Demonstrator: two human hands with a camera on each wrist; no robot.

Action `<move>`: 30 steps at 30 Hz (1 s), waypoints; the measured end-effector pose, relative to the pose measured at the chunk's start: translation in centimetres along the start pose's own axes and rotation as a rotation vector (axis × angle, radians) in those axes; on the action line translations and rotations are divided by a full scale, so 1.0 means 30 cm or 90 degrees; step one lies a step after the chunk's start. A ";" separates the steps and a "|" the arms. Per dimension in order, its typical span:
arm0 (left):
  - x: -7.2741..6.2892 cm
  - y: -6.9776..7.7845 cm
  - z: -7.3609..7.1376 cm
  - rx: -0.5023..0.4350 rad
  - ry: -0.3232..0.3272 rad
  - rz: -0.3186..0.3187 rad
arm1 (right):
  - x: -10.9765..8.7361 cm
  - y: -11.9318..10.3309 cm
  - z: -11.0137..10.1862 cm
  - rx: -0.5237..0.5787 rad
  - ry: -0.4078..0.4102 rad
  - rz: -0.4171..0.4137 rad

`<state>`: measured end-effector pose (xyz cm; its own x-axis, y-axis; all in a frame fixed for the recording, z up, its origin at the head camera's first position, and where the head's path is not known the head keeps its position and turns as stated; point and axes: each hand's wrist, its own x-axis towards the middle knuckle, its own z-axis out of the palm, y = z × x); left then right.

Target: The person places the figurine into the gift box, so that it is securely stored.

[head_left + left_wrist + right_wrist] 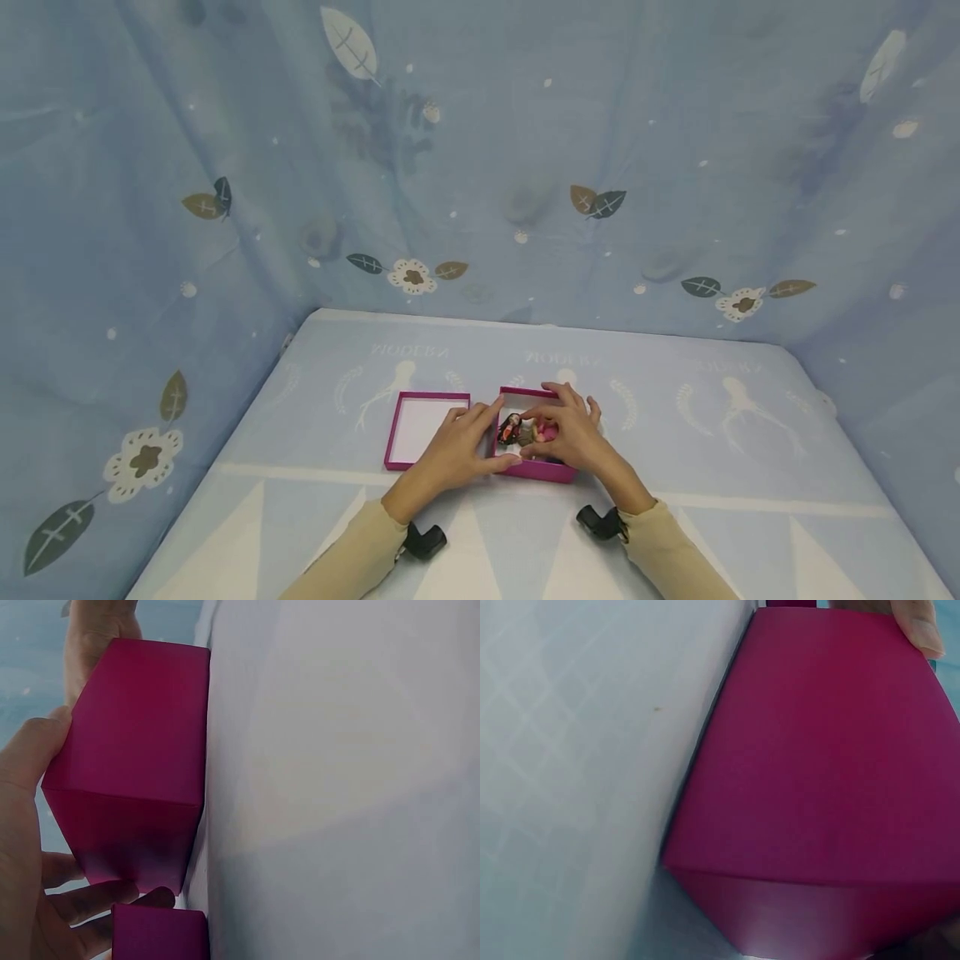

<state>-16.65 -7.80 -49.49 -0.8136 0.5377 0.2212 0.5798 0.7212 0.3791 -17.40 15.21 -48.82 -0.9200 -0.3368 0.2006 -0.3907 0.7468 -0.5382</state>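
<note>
An open magenta box stands on the table. My left hand holds its left side, the thumb on the front rim and the fingers along the left wall; the left wrist view shows this thumb at the box edge. Inside the box lie small doll figurines, one dark-haired in black and red. My right hand reaches in from the right, thumb and forefinger curled round a figurine with pink parts. That figurine is partly hidden under the hand. Only the box's outer walls show in the right wrist view.
A shallow magenta lid with a white inside lies just left of the box. A pale patterned cloth covers the table. Blue patterned curtains hang behind it and at both sides. Black wrist devices sit at the sleeves.
</note>
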 end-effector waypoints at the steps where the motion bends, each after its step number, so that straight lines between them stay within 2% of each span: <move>1: -0.002 -0.001 0.000 -0.002 0.001 -0.001 | 0.001 -0.001 0.001 0.002 -0.001 -0.003; 11: 0.000 -0.009 0.005 -0.003 0.014 0.006 | 0.007 0.003 0.005 0.008 0.001 -0.002; 19: -0.001 -0.007 -0.003 0.007 0.006 0.006 | 0.008 0.004 0.002 0.026 0.004 -0.008; 30: -0.008 -0.001 -0.016 0.016 -0.004 0.010 | -0.002 0.008 0.002 0.102 0.010 -0.005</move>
<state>-16.49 -8.15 -49.14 -0.8043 0.5513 0.2218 0.5933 0.7236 0.3528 -17.43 15.37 -49.01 -0.9178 -0.3320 0.2177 -0.3890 0.6426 -0.6601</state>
